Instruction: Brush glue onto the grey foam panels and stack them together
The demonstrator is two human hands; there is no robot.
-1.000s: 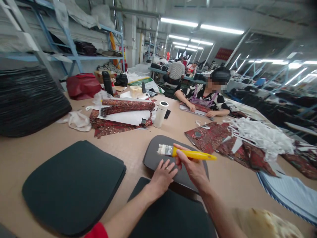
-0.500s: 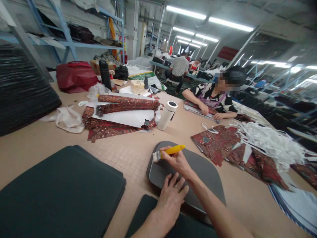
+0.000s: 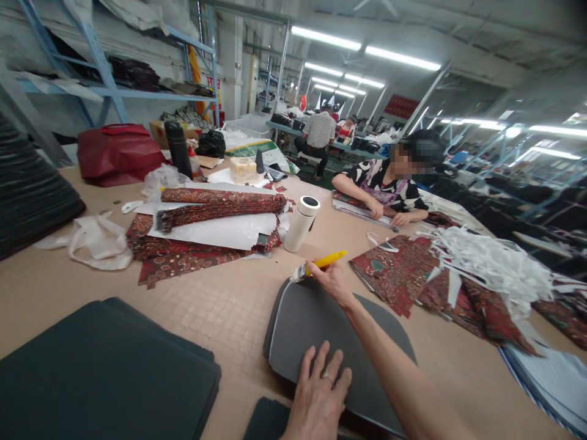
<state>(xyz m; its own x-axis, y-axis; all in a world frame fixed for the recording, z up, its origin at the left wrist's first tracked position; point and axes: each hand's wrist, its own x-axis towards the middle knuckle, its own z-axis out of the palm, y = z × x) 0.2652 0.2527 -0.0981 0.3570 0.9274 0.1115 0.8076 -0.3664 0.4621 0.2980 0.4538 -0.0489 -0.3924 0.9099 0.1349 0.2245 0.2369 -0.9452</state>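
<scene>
A dark grey rounded panel [image 3: 302, 324] lies on top of a stack of like panels on the brown table [image 3: 229, 305]. My left hand [image 3: 321, 385], a ring on one finger, rests on its near part with fingers spread. My right hand [image 3: 328, 278] grips a yellow-handled brush [image 3: 332, 259], its pale bristles at the panel's far left edge. A pale wet-looking line runs along the panel's left rim. Another dark sheet [image 3: 268, 418] shows partly beneath my left wrist.
Dark green sheets [image 3: 105, 373] are stacked at left. Beyond stand a white bottle [image 3: 301, 225] and patterned fabric [image 3: 220, 211]. At right lie white strips [image 3: 495, 263] on more fabric. Across the table, a person [image 3: 389, 177] handles fabric.
My right hand and the brush have moved from over the panel's left part to its far edge. My left hand sits lower in view, and the camera view has shifted.
</scene>
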